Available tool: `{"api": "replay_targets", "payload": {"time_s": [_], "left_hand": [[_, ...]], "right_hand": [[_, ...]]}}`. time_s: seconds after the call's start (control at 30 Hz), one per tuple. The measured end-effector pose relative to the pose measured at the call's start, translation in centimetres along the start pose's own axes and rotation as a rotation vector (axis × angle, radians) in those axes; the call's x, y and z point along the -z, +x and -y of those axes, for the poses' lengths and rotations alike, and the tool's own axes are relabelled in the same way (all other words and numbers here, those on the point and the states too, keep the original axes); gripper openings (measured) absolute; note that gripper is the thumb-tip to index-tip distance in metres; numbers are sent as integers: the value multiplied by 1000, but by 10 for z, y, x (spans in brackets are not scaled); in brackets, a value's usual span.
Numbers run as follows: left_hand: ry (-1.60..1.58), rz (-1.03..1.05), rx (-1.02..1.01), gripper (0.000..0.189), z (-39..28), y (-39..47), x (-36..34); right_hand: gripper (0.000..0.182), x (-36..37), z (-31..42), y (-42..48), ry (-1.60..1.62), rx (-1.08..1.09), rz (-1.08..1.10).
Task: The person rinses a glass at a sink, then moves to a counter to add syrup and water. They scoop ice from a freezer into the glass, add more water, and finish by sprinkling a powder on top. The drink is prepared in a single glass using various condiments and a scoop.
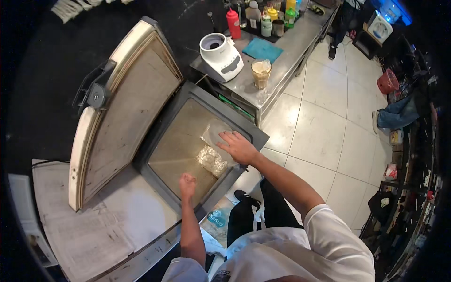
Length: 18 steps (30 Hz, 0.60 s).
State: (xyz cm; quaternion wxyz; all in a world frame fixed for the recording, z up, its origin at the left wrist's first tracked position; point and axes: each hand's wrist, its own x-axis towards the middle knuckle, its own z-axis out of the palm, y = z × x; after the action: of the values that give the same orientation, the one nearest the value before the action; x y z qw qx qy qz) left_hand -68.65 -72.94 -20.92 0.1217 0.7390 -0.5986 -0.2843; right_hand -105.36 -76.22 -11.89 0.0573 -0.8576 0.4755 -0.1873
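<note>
A chest freezer stands before me with its thick lid raised at the left. My right hand is over the right side of the opening, palm down with its fingers apart. Clear plastic shows by those fingertips; whether they touch it I cannot tell. Below it in the freezer lies a shiny, crinkled bag, its contents unclear. My left hand is curled above the near left part of the opening, and no object shows in it.
Beyond the freezer, a steel counter bears a white blender base, a glass of iced brown drink, a blue cloth and several bottles. Other people's legs and a red basket are at the right.
</note>
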Motion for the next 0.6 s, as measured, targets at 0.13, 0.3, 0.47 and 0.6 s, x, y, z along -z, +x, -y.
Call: {"api": "replay_targets", "payload": {"time_s": [0.13, 0.3, 0.47, 0.6], "left_hand": [[-131, 272, 125, 86, -56, -35, 11], [-200, 109, -14, 78, -97, -58, 30], [-274, 110, 55, 74, -131, -89, 37], [-518, 141, 43, 79, -168, -83, 10]], "right_hand": [[47, 6, 10, 3, 19, 2, 394], [37, 31, -11, -1, 217, -165, -243], [42, 88, -97, -1, 181, -534, -497], [50, 129, -167, 21, -58, -627, -585]]}}
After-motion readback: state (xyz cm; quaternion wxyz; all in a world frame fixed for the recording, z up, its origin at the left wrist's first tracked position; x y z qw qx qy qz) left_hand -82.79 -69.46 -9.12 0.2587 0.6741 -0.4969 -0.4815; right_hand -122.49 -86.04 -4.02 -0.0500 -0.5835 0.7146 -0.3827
